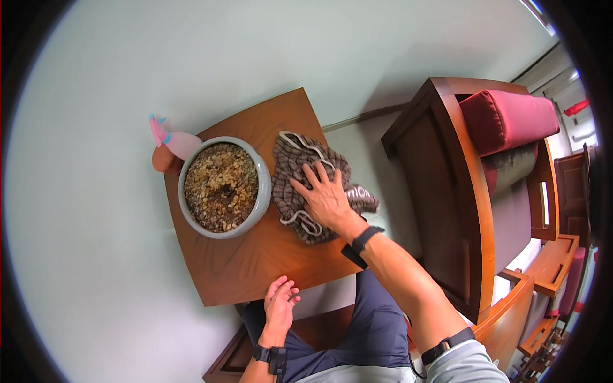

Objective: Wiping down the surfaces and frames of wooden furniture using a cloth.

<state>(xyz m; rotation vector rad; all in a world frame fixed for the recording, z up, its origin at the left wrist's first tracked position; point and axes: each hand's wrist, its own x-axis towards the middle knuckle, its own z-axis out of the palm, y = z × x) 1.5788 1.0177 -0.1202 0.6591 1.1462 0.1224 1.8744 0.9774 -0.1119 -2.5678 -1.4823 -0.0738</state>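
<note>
My right hand (326, 197) rests flat with spread fingers on a crumpled brown checked cloth (297, 167), which looks like a garment with pale trim. The cloth lies on the right part of a wooden table (239, 268), and one end bearing white lettering hangs past the table's right edge. Left of the cloth stands a round grey pot (264, 191) filled with gravelly soil (220, 186). Near the front edge of the table is my left hand (280, 304), its fingers loosely curled and apart with nothing in them.
Behind the pot, by the pale wall (105, 215), are a pink spray bottle (184, 145) with blue parts and a small terracotta-coloured pot (165, 159). A wooden sofa (440, 191) with a red cushion (512, 119) stands to the right, across a strip of tiled floor (357, 139).
</note>
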